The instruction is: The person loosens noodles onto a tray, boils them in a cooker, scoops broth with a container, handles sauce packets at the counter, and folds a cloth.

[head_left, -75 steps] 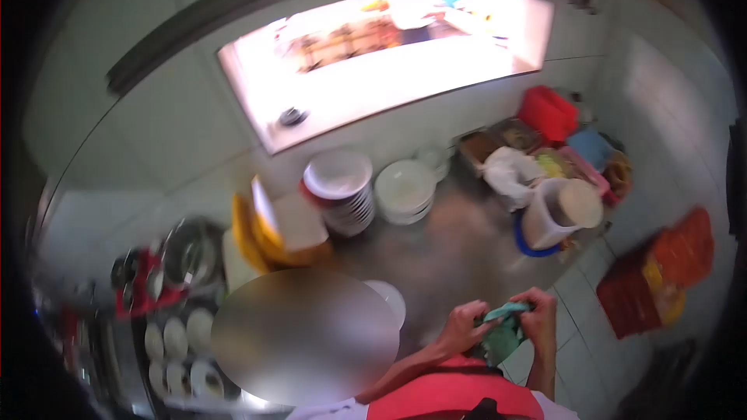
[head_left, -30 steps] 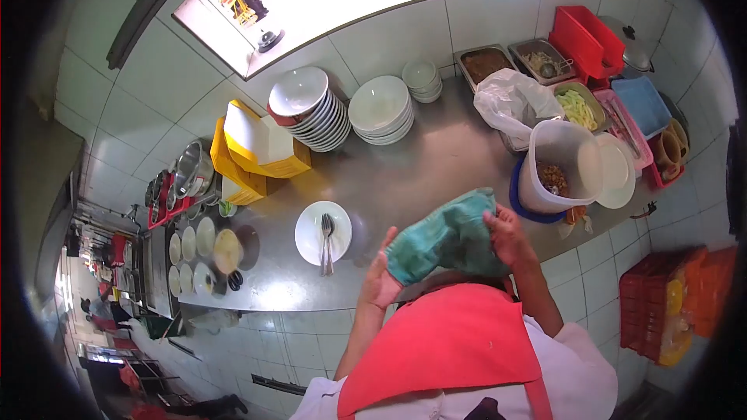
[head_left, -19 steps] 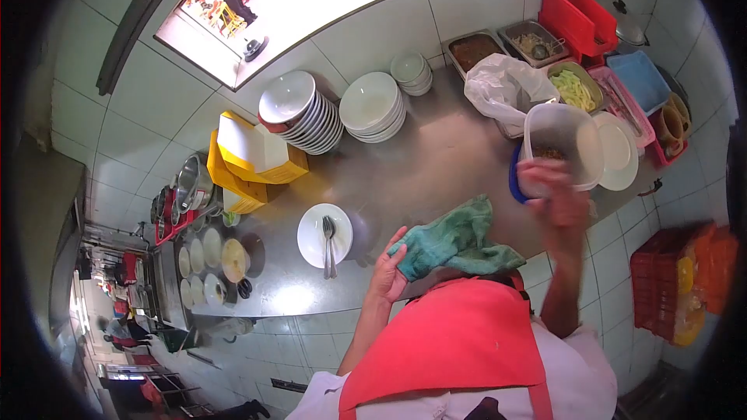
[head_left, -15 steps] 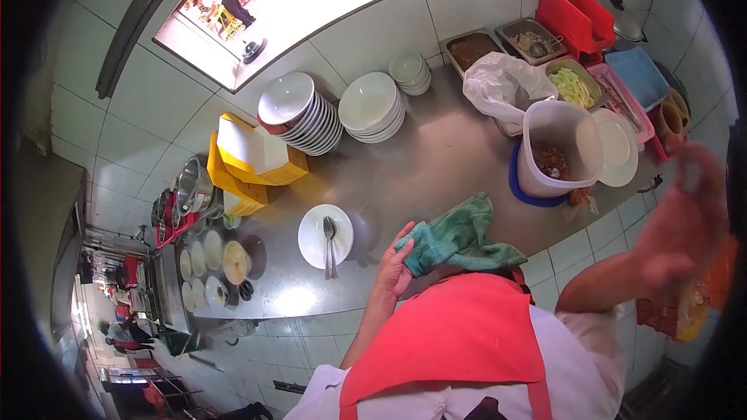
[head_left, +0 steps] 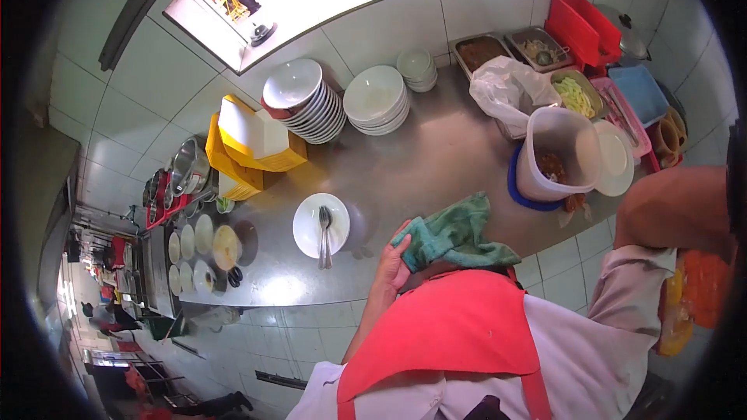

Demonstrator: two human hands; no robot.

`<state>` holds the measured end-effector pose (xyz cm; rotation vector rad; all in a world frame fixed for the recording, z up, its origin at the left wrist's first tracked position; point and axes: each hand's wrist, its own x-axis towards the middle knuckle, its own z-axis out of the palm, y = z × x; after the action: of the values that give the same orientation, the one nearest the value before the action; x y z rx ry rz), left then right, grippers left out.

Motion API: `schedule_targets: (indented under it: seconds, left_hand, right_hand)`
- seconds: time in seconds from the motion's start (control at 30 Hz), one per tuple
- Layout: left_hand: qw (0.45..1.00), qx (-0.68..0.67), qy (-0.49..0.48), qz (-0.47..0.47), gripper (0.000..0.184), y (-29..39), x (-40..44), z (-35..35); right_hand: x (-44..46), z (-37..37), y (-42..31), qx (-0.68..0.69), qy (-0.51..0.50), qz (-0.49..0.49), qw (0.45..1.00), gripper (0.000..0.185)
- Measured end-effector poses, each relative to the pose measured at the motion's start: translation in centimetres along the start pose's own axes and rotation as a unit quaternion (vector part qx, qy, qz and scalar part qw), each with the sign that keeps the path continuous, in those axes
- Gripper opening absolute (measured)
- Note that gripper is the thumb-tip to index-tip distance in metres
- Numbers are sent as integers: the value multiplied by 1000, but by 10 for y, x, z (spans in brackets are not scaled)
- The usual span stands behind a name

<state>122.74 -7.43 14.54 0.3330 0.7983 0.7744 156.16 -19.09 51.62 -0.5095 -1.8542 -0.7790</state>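
Observation:
At the near edge of the steel counter, my left hand [head_left: 391,266] grips one end of a green cloth [head_left: 447,235]. The rest of the cloth lies crumpled on the counter's edge beside the red apron [head_left: 443,323]. To the left of that hand is a white plate [head_left: 310,216] with a fork and a spoon [head_left: 324,235] lying on it. My right forearm [head_left: 669,206] is raised at the right side, and its hand is beyond the edge of the view. A clear plastic tub [head_left: 564,152] with reddish food inside stands between the cloth and this arm.
Stacked white bowls [head_left: 375,101] and yellow boxes [head_left: 272,152] line the back of the steel counter [head_left: 405,163]. Several small bowls [head_left: 204,233] sit at the left end. Food trays [head_left: 478,54], a plastic bag [head_left: 510,93] and a red bin [head_left: 582,31] occupy the right back.
My right hand, blurred at the right half a second ago, has gone out of view, leaving only the forearm. My left hand keeps hold of the cloth. The view has shifted slightly.

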Motion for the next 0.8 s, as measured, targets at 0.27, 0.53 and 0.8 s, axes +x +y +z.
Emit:
schedule_targets:
  seconds: [0.27, 0.53, 0.8]
  left_hand:
    - [999, 30, -30, 12, 47, -4, 11, -12]
    - [995, 42, -44, 79, 45, -5, 28, -27]
    - [1000, 27, 3, -3, 42, -17, 19, -41]
  right_hand:
    - [-9, 1, 19, -25, 38, -7, 999, 41]
    - [-26, 12, 31, -16, 82, 0, 997, 39]
    - [-13, 4, 42, 6, 97, 4, 995, 36]
